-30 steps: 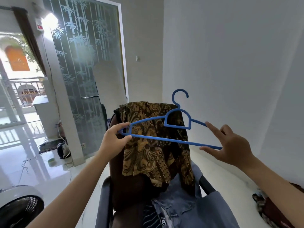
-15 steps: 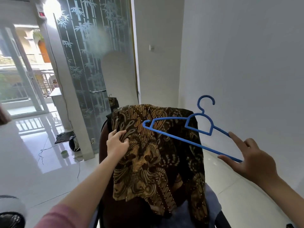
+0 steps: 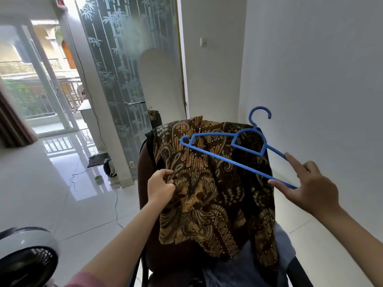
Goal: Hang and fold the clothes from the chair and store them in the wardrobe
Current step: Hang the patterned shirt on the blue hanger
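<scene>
My left hand (image 3: pixel 160 186) reaches forward from a bare forearm with a pink sleeve at its base, and its fingers are curled into the left edge of the brown batik shirt (image 3: pixel 209 183), pinching a fold of the cloth. The shirt is draped over the back of the dark chair (image 3: pixel 145 183), hanging down its near side. My right hand (image 3: pixel 308 189) is held out to the right of the chair, index finger and thumb stretched apart, with the right end of the blue hanger (image 3: pixel 234 150) caught between them; the hanger tilts, left end higher, hook up near the white wall (image 3: pixel 310 69), and floats in front of the shirt. Under the shirt's hem lies a blue garment (image 3: pixel 248 264), mostly covered, its shape hard to make out. The chair's seat is cut off by the bottom edge. At lower left only part of a white fan (image 3: pixel 27 255) shows. I can read no writing anywhere.
</scene>
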`<move>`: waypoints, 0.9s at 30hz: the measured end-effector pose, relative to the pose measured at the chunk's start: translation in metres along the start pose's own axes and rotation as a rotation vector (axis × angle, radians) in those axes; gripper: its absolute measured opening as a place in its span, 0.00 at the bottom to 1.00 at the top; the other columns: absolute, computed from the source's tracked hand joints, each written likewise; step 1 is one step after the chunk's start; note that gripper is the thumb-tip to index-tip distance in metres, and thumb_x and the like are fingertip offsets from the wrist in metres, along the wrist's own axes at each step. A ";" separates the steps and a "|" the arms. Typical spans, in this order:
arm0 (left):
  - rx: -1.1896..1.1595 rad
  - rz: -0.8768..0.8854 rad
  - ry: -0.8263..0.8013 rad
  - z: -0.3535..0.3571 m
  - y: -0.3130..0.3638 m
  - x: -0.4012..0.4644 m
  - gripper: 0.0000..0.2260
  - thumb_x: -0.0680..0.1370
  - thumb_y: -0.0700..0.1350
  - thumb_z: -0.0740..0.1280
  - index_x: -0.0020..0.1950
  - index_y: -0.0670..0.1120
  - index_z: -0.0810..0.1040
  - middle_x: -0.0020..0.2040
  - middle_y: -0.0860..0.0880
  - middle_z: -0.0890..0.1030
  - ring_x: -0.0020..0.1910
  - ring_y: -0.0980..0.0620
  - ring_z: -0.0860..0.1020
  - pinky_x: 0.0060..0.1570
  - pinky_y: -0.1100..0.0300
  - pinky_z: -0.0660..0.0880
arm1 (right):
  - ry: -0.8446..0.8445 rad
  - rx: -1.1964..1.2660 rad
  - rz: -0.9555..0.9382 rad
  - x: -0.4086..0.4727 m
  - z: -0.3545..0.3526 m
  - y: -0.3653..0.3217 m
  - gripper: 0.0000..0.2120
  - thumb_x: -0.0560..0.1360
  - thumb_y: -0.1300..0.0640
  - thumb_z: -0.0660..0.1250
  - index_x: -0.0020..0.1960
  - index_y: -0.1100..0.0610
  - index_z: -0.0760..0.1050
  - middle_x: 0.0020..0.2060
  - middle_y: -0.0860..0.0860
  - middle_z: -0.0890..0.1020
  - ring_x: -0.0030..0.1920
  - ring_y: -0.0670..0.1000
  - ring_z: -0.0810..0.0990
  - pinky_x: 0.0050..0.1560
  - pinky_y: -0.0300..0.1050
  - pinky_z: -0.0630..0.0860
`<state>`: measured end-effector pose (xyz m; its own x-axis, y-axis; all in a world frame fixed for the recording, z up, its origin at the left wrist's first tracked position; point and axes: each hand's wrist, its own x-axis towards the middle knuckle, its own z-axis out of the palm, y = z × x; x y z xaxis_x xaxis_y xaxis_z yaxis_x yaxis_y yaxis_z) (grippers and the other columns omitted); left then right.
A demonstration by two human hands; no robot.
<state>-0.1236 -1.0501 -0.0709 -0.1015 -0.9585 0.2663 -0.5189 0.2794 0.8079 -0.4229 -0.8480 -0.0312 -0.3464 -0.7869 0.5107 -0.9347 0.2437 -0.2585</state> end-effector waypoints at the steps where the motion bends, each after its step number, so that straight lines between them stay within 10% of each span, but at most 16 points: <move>1: 0.004 -0.003 -0.014 -0.001 -0.004 -0.007 0.14 0.73 0.34 0.67 0.56 0.45 0.79 0.51 0.50 0.78 0.53 0.47 0.77 0.57 0.56 0.74 | -0.006 0.003 0.006 -0.001 0.001 -0.004 0.44 0.64 0.26 0.58 0.68 0.56 0.73 0.34 0.51 0.68 0.21 0.50 0.64 0.25 0.30 0.55; 12: 0.000 -0.001 -0.103 -0.020 -0.029 -0.036 0.10 0.72 0.38 0.70 0.51 0.49 0.80 0.46 0.49 0.79 0.43 0.52 0.78 0.49 0.60 0.76 | -0.037 0.016 0.048 -0.007 0.008 -0.015 0.44 0.63 0.24 0.57 0.69 0.52 0.71 0.36 0.52 0.68 0.22 0.52 0.64 0.26 0.31 0.57; 27: 0.126 0.060 -0.049 0.005 0.035 0.055 0.26 0.75 0.36 0.67 0.72 0.50 0.69 0.66 0.46 0.65 0.65 0.47 0.68 0.61 0.64 0.63 | -0.037 0.056 0.055 -0.004 0.003 0.007 0.45 0.63 0.23 0.57 0.69 0.52 0.72 0.35 0.50 0.69 0.25 0.52 0.73 0.22 0.34 0.64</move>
<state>-0.1511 -1.0935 -0.0306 -0.1753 -0.9427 0.2840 -0.6126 0.3303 0.7181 -0.4277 -0.8446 -0.0374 -0.3930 -0.7940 0.4637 -0.9082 0.2562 -0.3311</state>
